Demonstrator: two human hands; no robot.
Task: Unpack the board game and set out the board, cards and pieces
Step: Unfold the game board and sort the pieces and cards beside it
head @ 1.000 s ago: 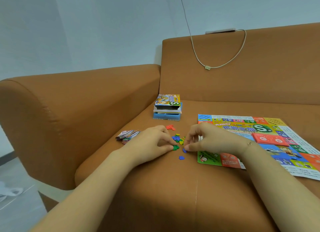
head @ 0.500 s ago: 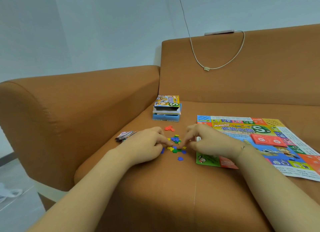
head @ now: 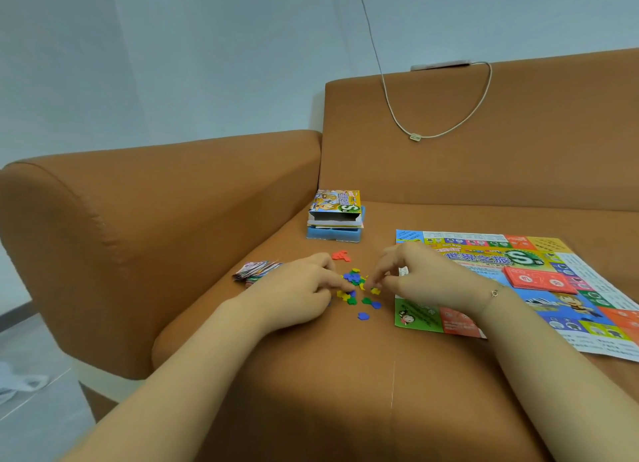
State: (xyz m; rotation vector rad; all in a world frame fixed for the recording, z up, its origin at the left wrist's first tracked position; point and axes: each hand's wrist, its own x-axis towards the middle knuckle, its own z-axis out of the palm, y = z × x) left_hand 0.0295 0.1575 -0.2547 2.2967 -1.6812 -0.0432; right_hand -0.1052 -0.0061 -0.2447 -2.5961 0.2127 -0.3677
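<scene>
The brown fabric sofa (head: 345, 392) carries everything on its seat cushion. The colourful paper game board (head: 539, 288) lies flat toward the seat's right edge, with a stack of red cards (head: 537, 280) on it. The small printed game box (head: 335, 207) sits on a blue tray near the seat's back left corner. A fanned pile of paper notes (head: 256, 271) lies by the left armrest. The left hand (head: 294, 292) and right hand (head: 422, 275), fingers curled narrow, pinch at the small mixed-colour flat pieces (head: 356, 285) scattered between them; whether either actually grips one I cannot tell. A few red pieces (head: 341, 255) lie just behind.
</scene>
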